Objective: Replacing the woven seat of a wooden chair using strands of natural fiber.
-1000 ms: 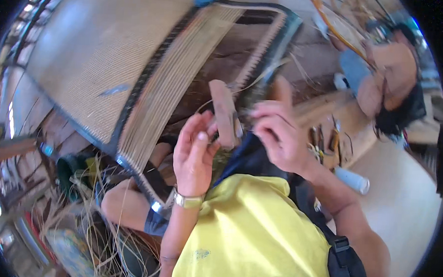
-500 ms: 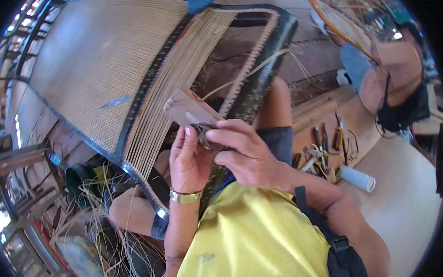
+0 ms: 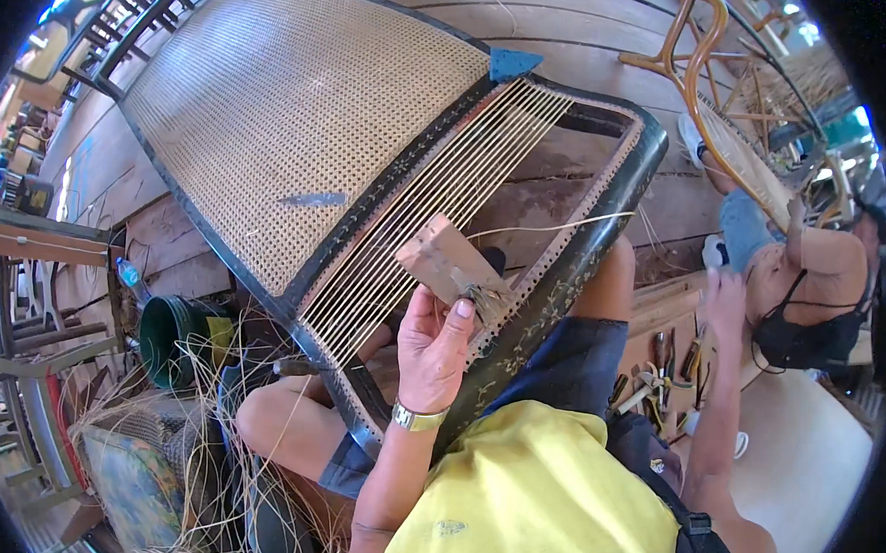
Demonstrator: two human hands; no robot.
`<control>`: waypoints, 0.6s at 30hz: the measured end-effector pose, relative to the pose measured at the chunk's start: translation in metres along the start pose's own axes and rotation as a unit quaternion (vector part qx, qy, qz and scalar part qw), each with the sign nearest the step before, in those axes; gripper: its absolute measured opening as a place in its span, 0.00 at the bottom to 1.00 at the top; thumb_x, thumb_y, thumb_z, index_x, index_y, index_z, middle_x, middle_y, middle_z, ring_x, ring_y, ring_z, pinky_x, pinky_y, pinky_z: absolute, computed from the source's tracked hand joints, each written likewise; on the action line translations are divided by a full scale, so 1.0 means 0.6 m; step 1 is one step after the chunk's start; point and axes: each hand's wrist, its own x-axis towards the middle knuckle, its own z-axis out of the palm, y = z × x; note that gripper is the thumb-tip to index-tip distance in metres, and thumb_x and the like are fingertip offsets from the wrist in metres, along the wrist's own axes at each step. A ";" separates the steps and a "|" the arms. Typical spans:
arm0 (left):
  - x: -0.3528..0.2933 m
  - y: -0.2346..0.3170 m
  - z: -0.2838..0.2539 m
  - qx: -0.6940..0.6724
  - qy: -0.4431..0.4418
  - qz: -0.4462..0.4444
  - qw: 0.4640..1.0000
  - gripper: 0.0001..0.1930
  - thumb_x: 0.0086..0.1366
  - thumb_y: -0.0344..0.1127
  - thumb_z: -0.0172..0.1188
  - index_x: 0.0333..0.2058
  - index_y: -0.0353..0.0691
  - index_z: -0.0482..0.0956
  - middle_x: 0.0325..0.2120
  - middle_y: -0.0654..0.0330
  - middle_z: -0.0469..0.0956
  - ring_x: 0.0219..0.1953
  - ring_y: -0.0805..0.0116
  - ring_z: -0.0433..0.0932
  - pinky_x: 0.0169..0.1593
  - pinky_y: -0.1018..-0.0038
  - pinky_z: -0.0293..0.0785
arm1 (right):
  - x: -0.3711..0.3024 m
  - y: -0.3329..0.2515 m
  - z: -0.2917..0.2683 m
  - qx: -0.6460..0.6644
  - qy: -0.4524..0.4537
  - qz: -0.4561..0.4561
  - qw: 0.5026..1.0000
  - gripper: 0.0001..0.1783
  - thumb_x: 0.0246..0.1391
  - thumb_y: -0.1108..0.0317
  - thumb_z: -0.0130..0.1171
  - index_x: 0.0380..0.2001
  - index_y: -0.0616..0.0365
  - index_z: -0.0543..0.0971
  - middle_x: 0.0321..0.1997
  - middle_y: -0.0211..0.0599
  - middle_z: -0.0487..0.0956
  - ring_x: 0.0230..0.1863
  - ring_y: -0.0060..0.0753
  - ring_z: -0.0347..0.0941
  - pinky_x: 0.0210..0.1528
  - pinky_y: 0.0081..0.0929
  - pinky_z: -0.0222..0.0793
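My left hand (image 3: 434,356), with a watch on its wrist, is closed around the lower end of a small wooden block (image 3: 439,254). The thumb presses by a dark, tangled bit on the block that is too small to make out. Under it lies a black chair frame (image 3: 606,220) across my legs, strung with parallel cane strands (image 3: 437,206) beside a finished woven cane panel (image 3: 323,90). A loose strand (image 3: 556,226) runs to the frame's right rail. My right hand (image 3: 725,303) is stretched out on the right beyond the hand tools (image 3: 663,373), fingers extended and apparently holding nothing.
Loose cane strands (image 3: 194,444) tangle at the lower left, near a green bucket (image 3: 164,337) and a bottle (image 3: 130,275). A blue piece (image 3: 514,64) sits on the frame's top corner. Another person (image 3: 814,266) sits at the right beside a curved rattan frame (image 3: 710,50).
My right hand has left the block and swung right, past the tools. The left hand keeps hold of the block. The whole view has shifted, showing the chair frame farther right.
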 end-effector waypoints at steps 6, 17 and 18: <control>-0.002 0.005 -0.012 0.113 -0.008 0.064 0.992 0.24 0.68 0.25 0.60 0.61 0.34 0.67 0.54 0.62 0.74 0.55 0.74 0.71 0.61 0.74 0.66 | -0.078 0.025 0.007 0.164 -0.156 0.044 0.973 0.24 0.62 0.52 0.54 0.30 0.68 0.78 0.28 0.55 0.78 0.34 0.60 0.76 0.37 0.47 0.69; -0.010 -0.001 -0.019 0.188 0.005 0.082 0.979 0.27 0.68 0.25 0.59 0.63 0.31 0.64 0.54 0.60 0.73 0.53 0.74 0.73 0.57 0.76 0.69 | -0.105 -0.078 0.016 0.205 -0.207 0.014 0.957 0.21 0.63 0.55 0.55 0.32 0.66 0.76 0.29 0.53 0.77 0.31 0.51 0.75 0.36 0.41 0.68; -0.010 -0.001 -0.016 0.171 0.012 0.076 0.982 0.26 0.68 0.26 0.60 0.63 0.31 0.64 0.53 0.60 0.74 0.52 0.75 0.73 0.56 0.77 0.70 | -0.102 -0.080 0.016 0.209 -0.203 0.011 0.956 0.20 0.64 0.56 0.55 0.31 0.66 0.75 0.28 0.53 0.76 0.29 0.51 0.74 0.35 0.41 0.68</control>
